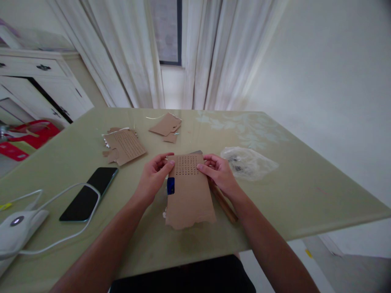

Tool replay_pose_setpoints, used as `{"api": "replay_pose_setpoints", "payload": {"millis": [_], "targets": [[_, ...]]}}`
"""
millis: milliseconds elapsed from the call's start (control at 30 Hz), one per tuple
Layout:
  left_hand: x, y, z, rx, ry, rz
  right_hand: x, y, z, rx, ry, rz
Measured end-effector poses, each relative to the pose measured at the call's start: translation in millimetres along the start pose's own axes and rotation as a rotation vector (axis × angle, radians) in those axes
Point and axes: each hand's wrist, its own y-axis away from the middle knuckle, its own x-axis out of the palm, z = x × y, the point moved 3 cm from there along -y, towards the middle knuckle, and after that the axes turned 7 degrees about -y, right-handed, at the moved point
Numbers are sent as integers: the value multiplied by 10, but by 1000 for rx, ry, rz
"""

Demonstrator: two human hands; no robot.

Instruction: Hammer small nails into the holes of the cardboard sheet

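Note:
A brown cardboard sheet (191, 195) with rows of small punched holes near its far end lies on the green glass table (305, 191) in front of me. My left hand (152, 175) pinches the sheet's far left edge, thumb on top. My right hand (218, 173) grips its far right edge, fingers curled over the dotted area. A small blue object (170, 185) shows at the sheet's left edge below my left hand. A brown stick-like tool (224, 205) lies under my right wrist.
A black phone (90, 193) and a white device (15, 230) with a looping cable sit at the left. More cardboard pieces (125, 145) and scraps (166, 124) lie further back. A clear plastic bag (247, 162) rests to the right. Curtains hang behind the table.

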Motion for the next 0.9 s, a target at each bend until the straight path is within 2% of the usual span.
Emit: {"api": "replay_pose_setpoints", "payload": {"millis": [100,200,267,333,467,533,600,667,800,900], "targets": [[-1,-5,21,13,-56,7,-16,-21,-44,-37,62,-46],[15,-9,32,5,-105,44,-27,-31,-97,-9,106,-60],[-29,-38,18,17,-178,28,-28,-35,-121,18,103,-54],[-165,-101,-12,40,-258,-64,-29,-37,-134,47,70,-58],[-637,-280,-42,69,-350,-316,-22,-33,-113,76,19,-67],[-860,-348,-26,91,-522,-393,-12,-30,-86,71,12,-63],[-984,-389,28,73,-844,-343,-5,-32,-64,66,7,-59],[-1031,-392,102,40,-1058,-270,-9,-41,-60,57,8,-65],[-998,-358,197,-38,-1223,-161,-70,-83,-96,17,82,-95],[-964,-343,199,-53,-1263,-124,-155,-117,-97,-70,301,-151]]}}
